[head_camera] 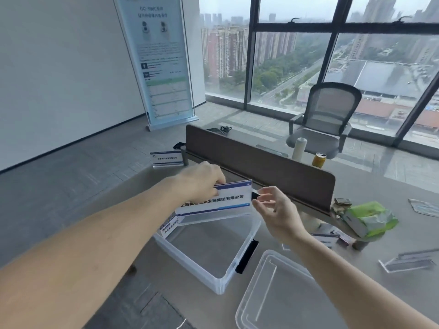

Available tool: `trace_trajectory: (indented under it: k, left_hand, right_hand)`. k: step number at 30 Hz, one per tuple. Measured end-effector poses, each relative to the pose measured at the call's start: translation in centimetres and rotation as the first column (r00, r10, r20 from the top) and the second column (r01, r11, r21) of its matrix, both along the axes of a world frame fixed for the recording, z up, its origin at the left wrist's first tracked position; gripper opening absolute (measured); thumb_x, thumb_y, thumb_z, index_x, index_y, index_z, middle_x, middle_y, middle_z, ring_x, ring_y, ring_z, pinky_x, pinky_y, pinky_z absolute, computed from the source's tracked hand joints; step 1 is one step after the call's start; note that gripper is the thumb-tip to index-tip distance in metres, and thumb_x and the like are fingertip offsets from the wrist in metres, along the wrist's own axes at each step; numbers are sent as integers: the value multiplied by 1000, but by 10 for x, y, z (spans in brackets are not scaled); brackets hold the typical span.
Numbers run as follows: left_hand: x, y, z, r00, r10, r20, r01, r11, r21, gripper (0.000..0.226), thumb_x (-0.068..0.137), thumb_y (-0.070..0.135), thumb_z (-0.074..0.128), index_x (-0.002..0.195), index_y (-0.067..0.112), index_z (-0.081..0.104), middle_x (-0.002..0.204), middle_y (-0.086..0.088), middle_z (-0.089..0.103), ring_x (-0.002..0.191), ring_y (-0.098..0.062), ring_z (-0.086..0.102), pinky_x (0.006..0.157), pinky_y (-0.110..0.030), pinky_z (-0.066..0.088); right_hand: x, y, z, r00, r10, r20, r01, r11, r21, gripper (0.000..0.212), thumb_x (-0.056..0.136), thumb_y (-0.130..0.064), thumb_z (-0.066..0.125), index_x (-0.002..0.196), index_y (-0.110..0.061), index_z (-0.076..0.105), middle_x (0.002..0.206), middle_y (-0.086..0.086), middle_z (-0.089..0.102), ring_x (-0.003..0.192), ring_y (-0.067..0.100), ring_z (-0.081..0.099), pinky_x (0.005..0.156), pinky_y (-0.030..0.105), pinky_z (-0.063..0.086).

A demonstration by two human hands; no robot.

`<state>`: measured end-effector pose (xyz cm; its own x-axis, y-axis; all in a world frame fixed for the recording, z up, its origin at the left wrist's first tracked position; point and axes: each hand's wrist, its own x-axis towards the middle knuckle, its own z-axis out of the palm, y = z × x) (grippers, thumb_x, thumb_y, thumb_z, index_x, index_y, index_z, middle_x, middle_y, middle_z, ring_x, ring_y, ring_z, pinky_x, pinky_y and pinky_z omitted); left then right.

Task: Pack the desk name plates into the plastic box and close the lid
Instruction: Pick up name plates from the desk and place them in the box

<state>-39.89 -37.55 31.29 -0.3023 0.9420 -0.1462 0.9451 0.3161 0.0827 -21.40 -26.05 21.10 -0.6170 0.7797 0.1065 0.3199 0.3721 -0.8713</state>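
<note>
My left hand point(202, 180) grips the top left corner of a white and blue desk name plate point(221, 198), which hangs over the far rim of the clear plastic box point(190, 255). Just off the plate's right edge, my right hand point(275, 210) hovers with relaxed fingers and holds nothing. Another name plate point(169, 225) leans inside the box against its left wall. The clear lid point(280, 295) lies on the desk to the right of the box. More plates lie at the far left point(166, 157), behind my right forearm point(325, 238), and flat at the right point(408, 261).
A brown divider panel point(261, 162) runs across the desk behind the box. A green tissue pack point(370, 219), a yellow can point(318, 159) and a white bottle point(299, 148) stand near it. A grey office chair point(325, 119) is by the window.
</note>
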Motion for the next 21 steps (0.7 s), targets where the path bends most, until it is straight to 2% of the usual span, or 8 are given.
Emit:
trace_trajectory:
  k: [2,5,8,10,13,16,19,21]
  left_hand:
    - [-21,3,-14,998,59,9,-58,998,-18,18,94,29,70,111,27,76,106,1,70,93,-24,67,83,-39,56]
    - [-49,9,-44,986,164,36,-162,986,-41,15,95,30,68,109,26,75,103,1,68,92,-26,67,83,-39,57]
    - [-74,16,-82,967,246,62,-243,968,-55,10,96,28,66,94,20,71,96,-3,69,84,-28,66,77,-39,58]
    - [-90,22,-108,954,290,84,-284,956,-70,19,97,24,63,81,16,62,88,-6,65,80,-31,63,75,-37,56]
    - [-110,34,-143,943,309,126,-298,949,-100,32,100,20,58,68,21,50,87,-7,60,77,-31,60,69,-34,51]
    - [-128,46,-177,940,307,149,-286,947,-147,27,100,17,55,73,21,54,92,-10,65,81,-31,62,68,-36,52]
    - [-147,52,-212,926,338,170,-307,934,-181,19,99,13,55,80,13,59,88,-10,66,74,-29,62,58,-31,46]
    - [-157,53,-234,924,344,168,-308,929,-205,16,97,10,55,81,11,60,89,-9,66,74,-29,64,58,-32,47]
  right_hand:
    - [-12,7,-21,992,60,107,-60,998,-4,22,92,-28,70,112,-23,62,101,-9,68,90,2,67,76,18,48]
    - [-28,13,-57,953,162,257,-182,982,55,25,91,-26,71,114,-20,65,106,-3,68,94,14,67,86,28,52]
    - [-40,13,-86,875,249,416,-315,944,98,25,92,-30,67,116,-21,66,111,-3,68,102,15,64,91,28,49]
    - [-49,13,-101,811,281,513,-386,916,109,25,93,-33,64,117,-24,65,115,-4,66,108,18,63,92,33,50]
    - [-63,15,-114,725,310,615,-457,885,93,26,96,-35,59,119,-25,63,118,-2,62,111,22,61,90,37,51]
    - [-77,16,-131,656,310,688,-506,857,96,28,97,-39,55,120,-25,63,120,-1,62,117,24,58,91,37,50]
    - [-86,15,-149,615,296,731,-508,858,80,28,98,-43,53,117,-25,63,117,-1,62,116,25,57,89,36,48]
    - [-91,15,-160,596,286,750,-509,857,77,28,99,-43,51,118,-25,62,117,-1,63,116,25,57,88,36,47]
